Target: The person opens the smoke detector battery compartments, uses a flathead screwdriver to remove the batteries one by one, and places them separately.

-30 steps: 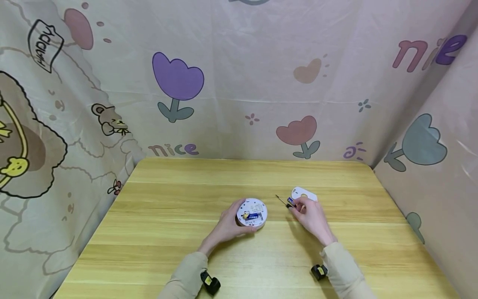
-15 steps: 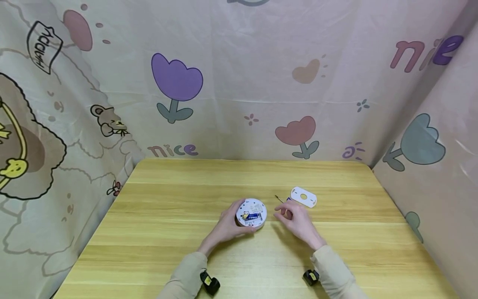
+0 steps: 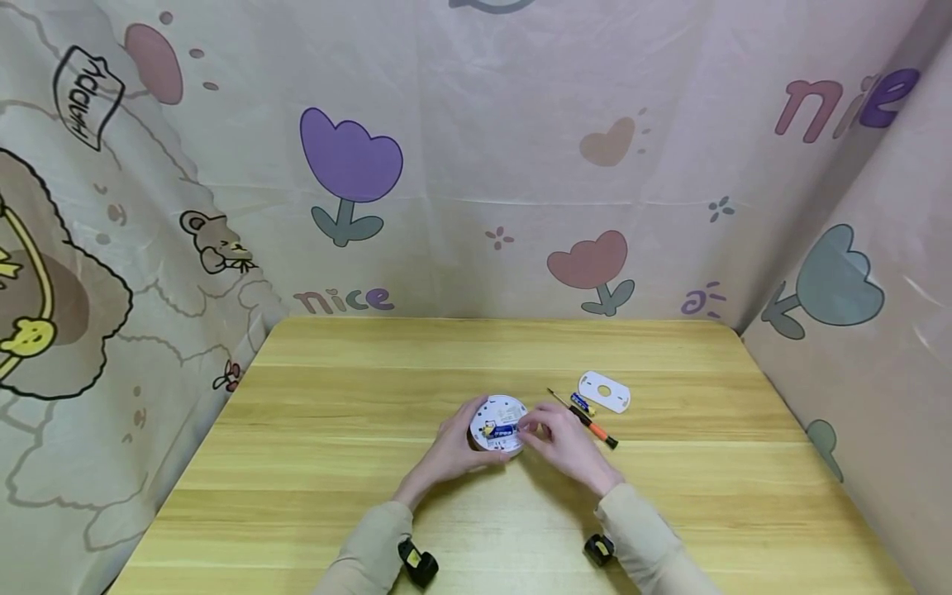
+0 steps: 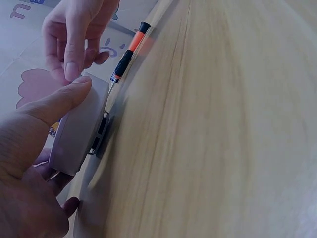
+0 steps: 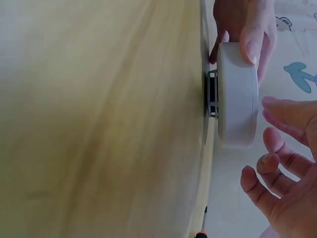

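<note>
In the head view a round white smoke detector (image 3: pixel 500 406) stands with its back face up. A blue battery (image 3: pixel 502 430) sits in its open compartment. My left hand (image 3: pixel 455 442) grips the detector by its rim, thumb on the near side. In the left wrist view the thumb lies along the white casing (image 4: pixel 81 126). My right hand (image 3: pixel 559 438) is at the detector's right edge, fingertips by the battery compartment. The right wrist view shows its fingers (image 5: pixel 285 110) loosely bent near the back face, with no held object visible; contact is hard to tell.
Right of the detector lie a screwdriver (image 3: pixel 592 426) with an orange and black handle and a loose blue battery (image 3: pixel 583 403). Behind them is a white mounting plate (image 3: pixel 593 382) with a hole. A patterned cloth (image 3: pixel 461 165) hangs around the wooden table (image 3: pixel 357 372).
My right hand has let go of the loose battery beside the screwdriver and moved left to the detector. The screwdriver and plate are uncovered now. My left hand keeps its hold.
</note>
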### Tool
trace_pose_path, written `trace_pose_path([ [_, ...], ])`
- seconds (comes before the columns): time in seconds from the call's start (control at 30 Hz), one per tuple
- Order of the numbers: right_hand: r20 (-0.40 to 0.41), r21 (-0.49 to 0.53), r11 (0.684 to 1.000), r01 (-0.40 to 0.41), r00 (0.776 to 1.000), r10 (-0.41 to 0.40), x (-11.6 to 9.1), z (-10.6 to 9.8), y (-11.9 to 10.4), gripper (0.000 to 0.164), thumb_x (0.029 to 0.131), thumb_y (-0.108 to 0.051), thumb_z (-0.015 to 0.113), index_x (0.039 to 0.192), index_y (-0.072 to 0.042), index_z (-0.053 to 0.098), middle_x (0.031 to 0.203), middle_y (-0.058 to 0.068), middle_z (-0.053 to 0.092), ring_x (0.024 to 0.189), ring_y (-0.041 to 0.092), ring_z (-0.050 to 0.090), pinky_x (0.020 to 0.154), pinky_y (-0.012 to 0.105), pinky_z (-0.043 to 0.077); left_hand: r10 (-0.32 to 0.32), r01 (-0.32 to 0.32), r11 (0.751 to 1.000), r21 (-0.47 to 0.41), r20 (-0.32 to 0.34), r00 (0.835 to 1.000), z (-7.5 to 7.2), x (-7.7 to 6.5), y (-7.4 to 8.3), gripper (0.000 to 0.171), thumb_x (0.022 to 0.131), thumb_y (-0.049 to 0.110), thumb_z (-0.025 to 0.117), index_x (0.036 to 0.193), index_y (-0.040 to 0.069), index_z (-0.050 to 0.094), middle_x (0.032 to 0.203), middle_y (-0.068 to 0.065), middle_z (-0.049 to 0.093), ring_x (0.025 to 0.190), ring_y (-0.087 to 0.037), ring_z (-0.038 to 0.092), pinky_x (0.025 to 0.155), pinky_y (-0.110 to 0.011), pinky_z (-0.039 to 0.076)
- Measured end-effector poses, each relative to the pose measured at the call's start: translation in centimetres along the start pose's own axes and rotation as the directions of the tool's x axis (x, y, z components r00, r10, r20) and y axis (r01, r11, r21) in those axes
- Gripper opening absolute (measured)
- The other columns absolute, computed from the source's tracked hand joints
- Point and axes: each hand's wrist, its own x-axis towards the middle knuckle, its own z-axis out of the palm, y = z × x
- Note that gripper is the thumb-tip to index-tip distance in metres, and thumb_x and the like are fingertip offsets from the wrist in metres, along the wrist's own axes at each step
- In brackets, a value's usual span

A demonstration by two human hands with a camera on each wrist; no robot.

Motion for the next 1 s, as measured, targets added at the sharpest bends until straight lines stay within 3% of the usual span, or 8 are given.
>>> trace_pose_path([
  [0.27, 0.059, -0.043, 0.998, 0.053, 0.997, -0.050, 1.1, 0.3, 0.1, 0.018, 0.085, -0.021, 0.079, 0.103, -0.018, 0.076, 0.095, -0.007, 0.068, 0.088, 0.008, 0.060, 0.080, 0.024, 0.050, -0.002, 0.002, 1.000, 0.009, 0.003, 1.000, 0.1, 0.2, -0.2, 0.105, 0.073, 0.036, 0.090, 0.156, 0.007, 0.032, 0.158, -0.018, 0.041, 0.140, -0.046, 0.042, 0.116, -0.074, 0.023],
  [0.63, 0.129, -0.097, 0.979, 0.180, 0.977, -0.167, 2.5, 0.5, -0.2, 0.019, 0.083, -0.025, 0.082, 0.100, -0.019, 0.077, 0.092, -0.008, 0.067, 0.082, 0.011, 0.061, 0.076, 0.022, 0.049, 0.005, -0.005, 1.000, 0.007, 0.012, 1.000, 0.0, 0.2, -0.4, 0.104, 0.075, 0.039, 0.088, 0.156, 0.008, 0.032, 0.157, -0.016, 0.043, 0.139, -0.043, 0.045, 0.116, -0.072, 0.026],
  [1.0, 0.248, -0.218, 0.949, 0.229, 0.953, -0.173, 3.8, 0.3, -0.5, 0.020, 0.082, -0.028, 0.082, 0.098, -0.019, 0.074, 0.099, -0.006, 0.070, 0.087, 0.010, 0.064, 0.089, 0.037, 0.051, -0.008, 0.008, 1.000, 0.004, 0.023, 1.000, 0.0, 0.1, -0.5, 0.106, 0.074, 0.040, 0.089, 0.157, 0.010, 0.031, 0.159, -0.015, 0.041, 0.140, -0.042, 0.044, 0.118, -0.071, 0.024],
])
